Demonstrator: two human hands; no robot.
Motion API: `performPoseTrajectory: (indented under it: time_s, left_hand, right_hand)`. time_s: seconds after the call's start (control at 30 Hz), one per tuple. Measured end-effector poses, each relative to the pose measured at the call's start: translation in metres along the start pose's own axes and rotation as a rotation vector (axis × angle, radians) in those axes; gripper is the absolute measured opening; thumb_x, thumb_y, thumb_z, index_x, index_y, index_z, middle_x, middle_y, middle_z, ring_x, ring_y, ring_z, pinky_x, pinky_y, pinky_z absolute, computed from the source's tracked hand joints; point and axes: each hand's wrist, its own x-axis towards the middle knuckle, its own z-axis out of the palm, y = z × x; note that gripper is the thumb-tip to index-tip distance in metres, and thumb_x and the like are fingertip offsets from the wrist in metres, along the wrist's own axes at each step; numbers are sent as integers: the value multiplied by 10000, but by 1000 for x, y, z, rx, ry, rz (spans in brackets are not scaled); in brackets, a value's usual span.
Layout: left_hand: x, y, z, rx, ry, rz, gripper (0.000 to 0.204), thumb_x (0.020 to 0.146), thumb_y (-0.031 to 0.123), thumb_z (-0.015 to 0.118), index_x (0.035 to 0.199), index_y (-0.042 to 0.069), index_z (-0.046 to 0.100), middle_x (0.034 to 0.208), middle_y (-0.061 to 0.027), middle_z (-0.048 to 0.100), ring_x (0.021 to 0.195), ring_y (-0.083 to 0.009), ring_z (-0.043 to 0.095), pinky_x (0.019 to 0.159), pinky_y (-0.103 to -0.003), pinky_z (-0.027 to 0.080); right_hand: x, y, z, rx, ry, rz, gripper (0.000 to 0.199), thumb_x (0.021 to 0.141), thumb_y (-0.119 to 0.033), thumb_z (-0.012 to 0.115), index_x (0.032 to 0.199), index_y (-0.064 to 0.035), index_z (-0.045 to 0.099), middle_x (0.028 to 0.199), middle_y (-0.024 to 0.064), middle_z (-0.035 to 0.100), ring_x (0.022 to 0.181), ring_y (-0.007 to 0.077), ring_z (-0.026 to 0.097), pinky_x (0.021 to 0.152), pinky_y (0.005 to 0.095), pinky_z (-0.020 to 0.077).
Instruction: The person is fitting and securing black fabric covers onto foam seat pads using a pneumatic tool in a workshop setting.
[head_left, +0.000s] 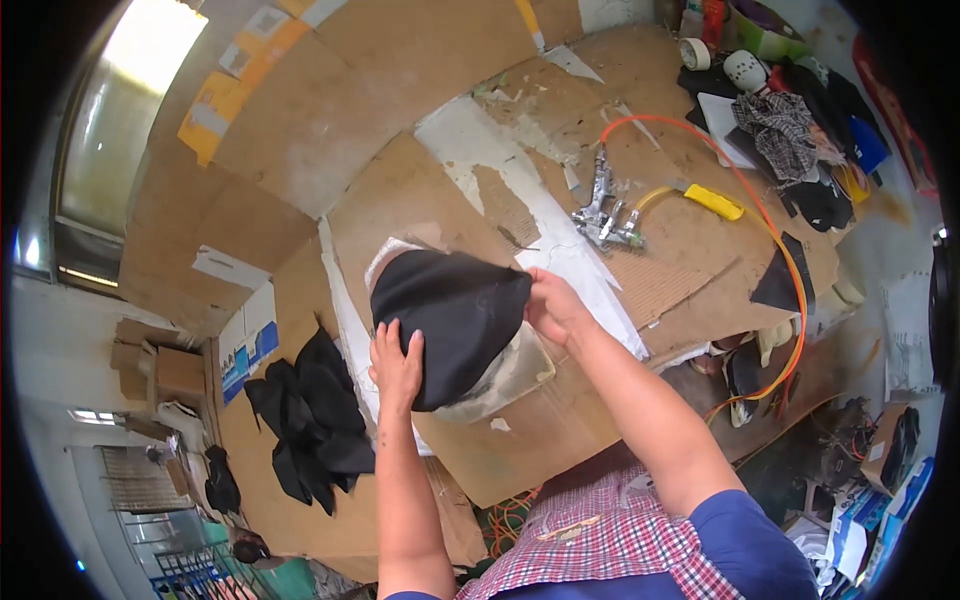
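A black fabric piece (455, 320) spreads between my two hands, bulging in a rounded shape above the work surface. My left hand (397, 362) is closed on its left edge, thumb on top. At the far right corner, my right hand (552, 308) pinches the fabric and pulls it out to a point. Under the piece lies a pale, stained sheet or pad (515, 375), mostly covered; a whitish edge (390, 255) also shows behind the fabric. To the left sits a loose pile of black fabric pieces (315, 420).
Cardboard (400, 190) lines the table and its walls. A metal spray gun (605, 215) lies at the back right, with an orange hose (770, 220) curving off the right edge. Tape, cloths and other clutter (780, 130) crowd the far right corner. Boxes (890, 450) stand lower right.
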Motion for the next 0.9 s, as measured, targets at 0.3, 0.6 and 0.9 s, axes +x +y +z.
performPoseTrajectory:
  time_s: [0.3,0.6,0.9]
  left_hand:
    - [77,16,16,234,8,184,599,883,541,376,1390,230,307,1477,-57,215,1354,-330,173,1030,-604,158]
    - [150,-10,25,-177,194,-141,411,823,446,510,1095,158,617,1222,-155,522,1128,-344,487,924,-499,385]
    - [170,-28,-22,152,510,-131,208,787,266,586,822,74,658,849,-120,652,819,-317,624,742,-434,479]
  right_hand:
    - [8,22,12,-337,209,-234,339,884,-320,549,1063,-32,538,947,24,585,897,127,516,824,254,388]
    - [-15,17,-5,-573,467,-36,128,821,-169,597,903,-70,587,737,21,573,620,148,536,561,307,467]
    - [0,17,16,-293,205,-81,182,850,-162,569,997,-56,574,845,40,610,768,141,580,676,286,479]
